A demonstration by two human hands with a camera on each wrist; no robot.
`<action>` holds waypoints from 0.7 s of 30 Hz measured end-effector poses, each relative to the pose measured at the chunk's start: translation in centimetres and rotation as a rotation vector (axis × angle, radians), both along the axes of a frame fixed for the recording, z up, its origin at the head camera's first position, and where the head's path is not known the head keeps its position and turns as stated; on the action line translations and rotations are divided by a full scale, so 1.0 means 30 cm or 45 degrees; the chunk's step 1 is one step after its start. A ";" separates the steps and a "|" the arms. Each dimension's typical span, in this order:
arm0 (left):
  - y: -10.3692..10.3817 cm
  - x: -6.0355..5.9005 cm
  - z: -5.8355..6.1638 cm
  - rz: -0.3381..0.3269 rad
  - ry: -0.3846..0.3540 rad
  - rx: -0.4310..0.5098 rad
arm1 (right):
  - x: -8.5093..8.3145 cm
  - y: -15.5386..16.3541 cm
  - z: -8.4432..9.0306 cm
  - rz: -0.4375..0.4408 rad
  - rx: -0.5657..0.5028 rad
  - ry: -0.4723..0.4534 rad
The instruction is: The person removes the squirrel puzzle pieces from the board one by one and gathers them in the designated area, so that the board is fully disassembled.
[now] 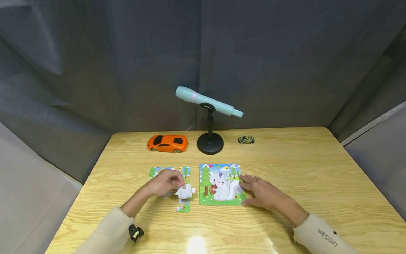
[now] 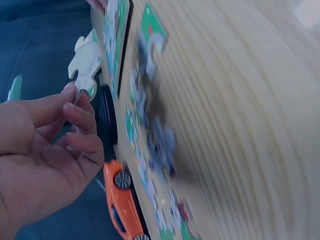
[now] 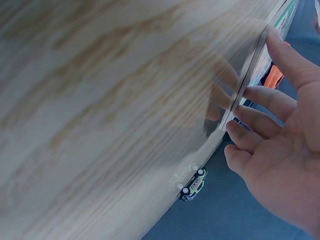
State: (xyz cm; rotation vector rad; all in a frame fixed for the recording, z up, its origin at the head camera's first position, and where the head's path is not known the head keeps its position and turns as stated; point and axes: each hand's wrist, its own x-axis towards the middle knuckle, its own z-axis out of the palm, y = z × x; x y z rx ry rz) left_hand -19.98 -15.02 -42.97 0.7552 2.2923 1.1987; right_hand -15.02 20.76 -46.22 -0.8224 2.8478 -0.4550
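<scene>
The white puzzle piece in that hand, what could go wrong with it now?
1. The left hand only pinches the white puzzle piece by one edge with its fingers, so it might slip and drop.
2. Loose pieces lie right under that hand; a sleeve or wrist could scatter them.
3. The right hand merely rests at the edge of the puzzle board, so the board may slide if a piece is pushed in hard.

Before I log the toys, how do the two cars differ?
The orange car is clearly bigger than the small green car. The orange car sits left of the microphone stand, the small green car right of it. Both stand on their wheels near the table's far edge, untouched by the hands.
</scene>
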 end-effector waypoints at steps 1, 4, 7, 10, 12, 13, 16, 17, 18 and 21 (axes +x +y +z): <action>-0.016 0.001 0.002 -0.004 -0.008 0.005 | -0.001 0.000 0.001 -0.001 0.000 -0.002; -0.061 0.004 0.006 -0.020 -0.032 0.031 | -0.002 0.000 0.003 -0.008 0.005 -0.012; -0.098 0.008 0.001 -0.045 -0.001 0.021 | -0.003 0.002 0.001 -0.008 0.002 -0.016; -0.126 0.016 -0.004 -0.035 0.007 -0.035 | -0.003 0.001 -0.003 -0.005 -0.003 -0.016; -0.140 0.025 -0.006 -0.001 -0.013 -0.088 | -0.002 -0.001 -0.003 -0.001 -0.003 -0.015; -0.146 0.029 -0.008 0.006 -0.012 -0.106 | -0.003 -0.001 -0.003 0.000 -0.006 -0.015; -0.163 0.042 -0.014 0.030 -0.017 -0.137 | -0.001 -0.002 -0.001 0.001 -0.010 -0.013; -0.167 0.045 -0.017 0.036 -0.020 -0.135 | 0.000 -0.003 0.001 -0.002 -0.007 -0.012; -0.170 0.048 -0.020 0.041 -0.027 -0.124 | 0.000 -0.003 0.002 -0.003 -0.009 -0.009; -0.176 0.055 -0.030 0.053 -0.051 -0.099 | 0.001 -0.003 0.003 0.004 -0.013 0.002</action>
